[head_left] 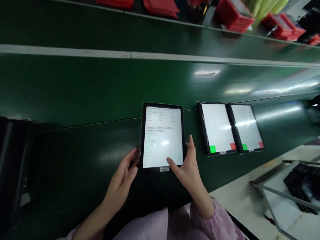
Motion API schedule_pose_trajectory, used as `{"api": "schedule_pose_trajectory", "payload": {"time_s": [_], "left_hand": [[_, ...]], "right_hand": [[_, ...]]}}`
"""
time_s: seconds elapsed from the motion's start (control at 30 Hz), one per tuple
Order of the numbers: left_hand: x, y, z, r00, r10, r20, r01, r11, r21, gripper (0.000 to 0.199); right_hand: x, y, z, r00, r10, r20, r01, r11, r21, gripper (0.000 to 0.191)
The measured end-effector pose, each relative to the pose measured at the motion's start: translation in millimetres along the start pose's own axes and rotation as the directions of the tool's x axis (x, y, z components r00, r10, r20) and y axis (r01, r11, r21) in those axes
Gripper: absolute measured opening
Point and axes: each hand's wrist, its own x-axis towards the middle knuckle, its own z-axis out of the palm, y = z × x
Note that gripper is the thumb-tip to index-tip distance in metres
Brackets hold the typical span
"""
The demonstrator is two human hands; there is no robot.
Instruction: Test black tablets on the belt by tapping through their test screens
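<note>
A black-framed tablet [163, 136] is in front of me, its lit white screen showing lines of small text, some of them green. My left hand [122, 176] is at its lower left edge, fingertips reaching behind the frame and thumb beside the corner. On the lower right, my right hand [186, 166] grips the same tablet, with the thumb over the bottom of the screen and other fingers at the side, partly hidden. To the right lie a second tablet [217, 125] and a third tablet [245, 125], side by side, each with a green and a red square on a white screen.
Everything sits on a dark green bench [100, 86]. Beyond it runs a raised shelf with red stacks [233, 16] and yellow material [265, 10]. Dark objects [15, 166] stand at the far left. A metal cart [280, 193] carrying black items is at the lower right.
</note>
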Motion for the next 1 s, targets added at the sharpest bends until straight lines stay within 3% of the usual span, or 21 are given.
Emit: {"api": "schedule_pose_trajectory", "payload": {"time_s": [0.13,0.33,0.4,0.57,0.8,1.0], "left_hand": [[-3,-1,-4.7,0.999,-0.023,0.045,0.023,1.000,-0.006,0.054],[-4,-2,-8.3,1.000,-0.023,0.020,0.023,1.000,0.012,0.043],[-4,-2,-9.3,1.000,-0.008,0.013,0.008,0.999,0.037,0.042],[-3,-5,-11.5,1.000,0.031,-0.005,-0.030,0.993,0.115,0.042],[-3,-8,-8.3,0.997,0.068,-0.028,-0.059,0.969,0.238,0.042],[-1,-4,0.6,0.993,0.087,-0.075,-0.068,0.973,0.220,0.036]], "right_hand": [[16,-2,-9,1.000,0.016,0.021,-0.016,1.000,0.014,0.104],[-2,-7,-24,0.962,-0.184,0.203,0.220,0.960,-0.174,0.115],[-1,-6,-23,0.961,-0.207,0.186,0.243,0.949,-0.200,0.114],[17,1,-22,0.989,-0.138,0.049,0.143,0.981,-0.131,0.099],[1,9,-35,0.961,-0.222,0.163,0.241,0.965,-0.109,0.112],[-2,12,-38,0.928,-0.300,0.220,0.329,0.938,-0.108,0.118]]}}
